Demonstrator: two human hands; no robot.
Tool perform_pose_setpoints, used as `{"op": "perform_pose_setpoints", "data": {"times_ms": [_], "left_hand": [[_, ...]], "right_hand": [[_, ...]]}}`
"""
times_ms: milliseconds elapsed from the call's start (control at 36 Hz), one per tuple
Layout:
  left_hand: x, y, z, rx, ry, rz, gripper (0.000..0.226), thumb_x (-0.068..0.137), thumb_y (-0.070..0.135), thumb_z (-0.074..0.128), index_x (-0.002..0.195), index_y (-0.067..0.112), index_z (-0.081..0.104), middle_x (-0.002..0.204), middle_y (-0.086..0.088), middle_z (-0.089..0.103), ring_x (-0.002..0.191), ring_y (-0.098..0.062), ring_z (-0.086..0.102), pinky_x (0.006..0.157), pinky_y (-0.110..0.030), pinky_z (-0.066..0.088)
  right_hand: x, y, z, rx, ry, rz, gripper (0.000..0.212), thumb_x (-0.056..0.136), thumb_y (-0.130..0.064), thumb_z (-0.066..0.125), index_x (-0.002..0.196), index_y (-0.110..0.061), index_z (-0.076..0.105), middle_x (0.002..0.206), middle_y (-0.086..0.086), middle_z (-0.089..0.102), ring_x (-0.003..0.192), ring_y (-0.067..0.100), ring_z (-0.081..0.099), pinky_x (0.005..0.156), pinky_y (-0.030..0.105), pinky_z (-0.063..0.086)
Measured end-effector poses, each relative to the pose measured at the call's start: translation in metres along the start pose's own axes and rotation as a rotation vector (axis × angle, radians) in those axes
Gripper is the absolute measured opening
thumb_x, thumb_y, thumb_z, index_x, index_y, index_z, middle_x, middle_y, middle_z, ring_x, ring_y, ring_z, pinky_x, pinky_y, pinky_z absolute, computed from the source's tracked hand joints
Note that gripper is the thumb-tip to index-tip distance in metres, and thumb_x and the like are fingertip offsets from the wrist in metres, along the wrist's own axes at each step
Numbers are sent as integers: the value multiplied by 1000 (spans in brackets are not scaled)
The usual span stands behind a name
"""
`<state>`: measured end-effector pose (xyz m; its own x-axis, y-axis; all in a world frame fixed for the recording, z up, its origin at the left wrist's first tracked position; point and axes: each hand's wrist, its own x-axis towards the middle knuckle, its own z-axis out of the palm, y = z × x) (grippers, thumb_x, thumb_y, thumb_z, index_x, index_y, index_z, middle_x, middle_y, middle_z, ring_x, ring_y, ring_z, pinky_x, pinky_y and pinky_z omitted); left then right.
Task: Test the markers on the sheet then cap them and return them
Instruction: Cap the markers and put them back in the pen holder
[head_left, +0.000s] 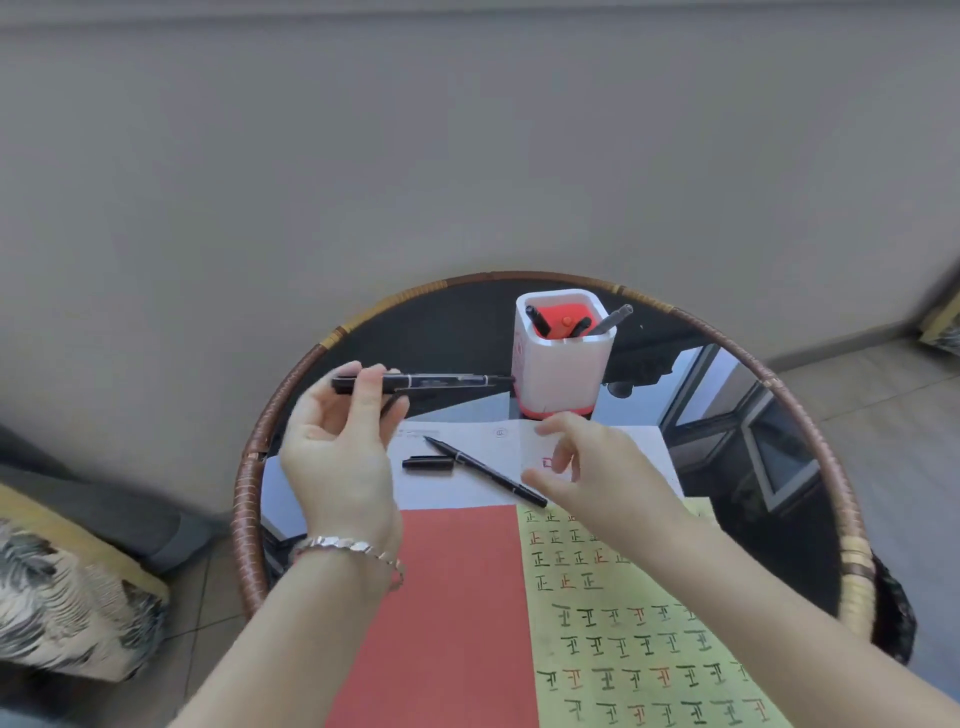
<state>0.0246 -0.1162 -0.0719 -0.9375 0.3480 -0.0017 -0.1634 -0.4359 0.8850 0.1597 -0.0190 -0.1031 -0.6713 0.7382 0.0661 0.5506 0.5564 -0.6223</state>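
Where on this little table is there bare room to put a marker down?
The red sheet, between left hand and yellow sheet, is bare; so is the glass between yellow sheet and rim. The white sheet is crowded: pen, cap, right hand.

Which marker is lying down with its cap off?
The thin black marker on the white sheet, its cap loose beside it. The left hand holds a second marker in the air; the rest stand in the holder.
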Motion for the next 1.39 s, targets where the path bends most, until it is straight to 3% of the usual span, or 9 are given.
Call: {"op": "perform_pose_setpoints", "data": {"times_ms": [111,222,361,500,611,806,1028,1139,1389], "left_hand": [[10,11,8,-16,-63,134,11,86,4,58,84,15,59,87,-3,68,90,-15,66,71,-19,52],[11,13,33,-1,-130,229,11,86,2,58,87,13,60,89,-6,68,89,-14,67,73,-21,53],[26,10,78,151,-276,350,11,84,4,62,89,14,61,89,-4,67,86,-13,66,80,-25,53],[44,-5,117,517,-463,396,18,81,8,66,98,13,65,88,3,64,76,0,59,67,-3,45],[51,-19,122,776,-589,342,20,80,9,67,100,13,66,96,-4,69,78,-8,60,72,-15,45],[55,-12,79,935,-655,406,27,84,17,64,110,13,63,106,1,66,94,-7,59,85,-17,42],[49,-17,-22,1408,-738,393,23,86,22,60,109,22,61,105,11,58,102,-9,50,84,-20,36],[42,-29,-44,1430,-737,384,26,87,24,58,113,21,60,115,11,56,111,-12,43,89,-19,32],[40,-44,-43,1488,-764,467,21,88,15,53,107,17,62,107,4,60,101,-18,40,85,-30,39]], "right_hand": [[10,0,22,-128,-148,4,39,85,-37,58,121,-25,50,96,-10,50,92,12,52,74,26,40],[16,-3,33,-199,-98,-29,27,90,-25,47,116,-21,55,106,-1,55,98,18,54,71,27,38],[12,3,22,-79,5,6,22,92,-23,43,110,-19,56,98,-8,45,84,11,49,66,23,40],[-5,19,-13,-25,68,65,22,94,-23,41,111,-21,54,102,-7,49,81,6,50,73,23,45],[-17,27,-29,57,90,106,12,92,-22,43,90,-28,54,84,-7,57,61,4,48,55,20,38],[-29,29,-37,102,99,124,12,87,-18,47,81,-25,56,60,-5,55,46,6,39,49,21,34],[-34,31,-31,149,73,178,12,88,-19,50,82,-26,58,68,-4,61,50,6,43,49,18,36],[-37,29,-20,161,71,205,13,89,-20,52,79,-27,57,67,-6,60,50,5,43,52,21,37],[-42,24,-17,139,56,198,10,89,-22,51,84,-25,59,71,-5,62,50,4,43,52,18,38]]}}
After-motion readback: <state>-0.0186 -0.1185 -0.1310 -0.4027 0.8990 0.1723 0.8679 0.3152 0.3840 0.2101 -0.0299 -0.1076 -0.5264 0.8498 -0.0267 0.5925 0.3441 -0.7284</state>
